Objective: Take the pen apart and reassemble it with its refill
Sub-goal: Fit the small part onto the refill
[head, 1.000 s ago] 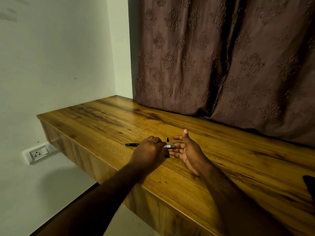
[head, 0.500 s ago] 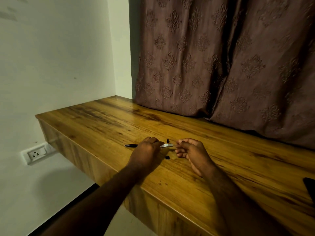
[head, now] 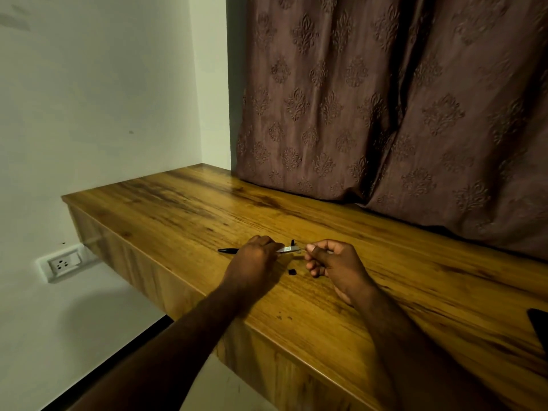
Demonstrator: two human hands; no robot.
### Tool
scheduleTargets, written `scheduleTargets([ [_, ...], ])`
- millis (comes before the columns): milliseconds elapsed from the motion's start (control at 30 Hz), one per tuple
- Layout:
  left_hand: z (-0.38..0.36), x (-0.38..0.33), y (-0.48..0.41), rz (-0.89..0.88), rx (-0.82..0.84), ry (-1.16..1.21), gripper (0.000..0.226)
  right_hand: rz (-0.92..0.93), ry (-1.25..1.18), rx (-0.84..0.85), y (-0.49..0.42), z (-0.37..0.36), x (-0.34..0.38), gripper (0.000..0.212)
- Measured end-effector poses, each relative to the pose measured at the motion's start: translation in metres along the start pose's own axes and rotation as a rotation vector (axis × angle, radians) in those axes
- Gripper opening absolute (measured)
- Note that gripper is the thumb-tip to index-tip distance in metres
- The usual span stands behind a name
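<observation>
Our left hand [head: 252, 258] grips the pen barrel [head: 288, 249] steady above the bench [head: 385, 277]; our right hand [head: 332, 259] pinches something thin at its mouth, likely the refill.

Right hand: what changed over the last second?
The right hand went from open, palm up, to curled, its fingertips pinching at the tip of the silver pen piece; whether it grips anything is unclear. Unchanged: the left hand holds that piece, the black pen part and the small black bit lie on the wooden top.
</observation>
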State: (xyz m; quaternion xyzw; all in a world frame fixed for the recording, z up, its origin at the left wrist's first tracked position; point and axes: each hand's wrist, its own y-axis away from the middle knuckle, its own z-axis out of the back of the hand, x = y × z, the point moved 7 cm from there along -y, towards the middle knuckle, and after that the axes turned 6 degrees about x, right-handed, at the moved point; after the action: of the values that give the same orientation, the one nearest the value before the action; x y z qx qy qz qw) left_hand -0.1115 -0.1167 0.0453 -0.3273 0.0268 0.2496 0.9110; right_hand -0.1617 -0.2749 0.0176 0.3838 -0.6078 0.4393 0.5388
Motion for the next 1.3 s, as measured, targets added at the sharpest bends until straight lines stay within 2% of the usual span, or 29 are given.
scheduleTargets([
  [300,0.002,0.002,0.002,0.041,0.002,0.038,0.037,0.000,-0.035,-0.072,0.004,0.006,0.005,0.013],
  [600,0.009,0.004,0.003,0.147,-0.007,0.128,0.063,0.024,-0.075,-0.163,0.007,0.026,0.012,0.014],
  [733,0.012,0.010,0.006,0.208,-0.051,0.137,0.057,0.032,-0.095,-0.209,0.007,0.033,0.011,0.014],
  [900,0.015,0.012,0.008,0.251,-0.097,0.167,0.036,0.042,-0.053,-0.253,0.007,0.032,0.013,0.012],
  [1000,0.014,0.014,0.008,0.270,-0.093,0.173,0.021,0.065,0.102,-0.270,0.010,0.030,0.012,0.012],
  [1067,0.013,0.015,0.008,0.275,-0.087,0.162,0.014,0.096,0.362,-0.275,0.010,0.026,0.015,0.013],
  [1167,0.010,0.019,0.008,0.303,-0.073,0.147,0.011,0.122,0.722,-0.257,0.009,0.016,0.019,0.010],
  [1300,0.009,0.021,0.008,0.322,-0.066,0.143,0.010,0.058,0.976,-0.190,0.007,0.012,0.015,0.009],
])
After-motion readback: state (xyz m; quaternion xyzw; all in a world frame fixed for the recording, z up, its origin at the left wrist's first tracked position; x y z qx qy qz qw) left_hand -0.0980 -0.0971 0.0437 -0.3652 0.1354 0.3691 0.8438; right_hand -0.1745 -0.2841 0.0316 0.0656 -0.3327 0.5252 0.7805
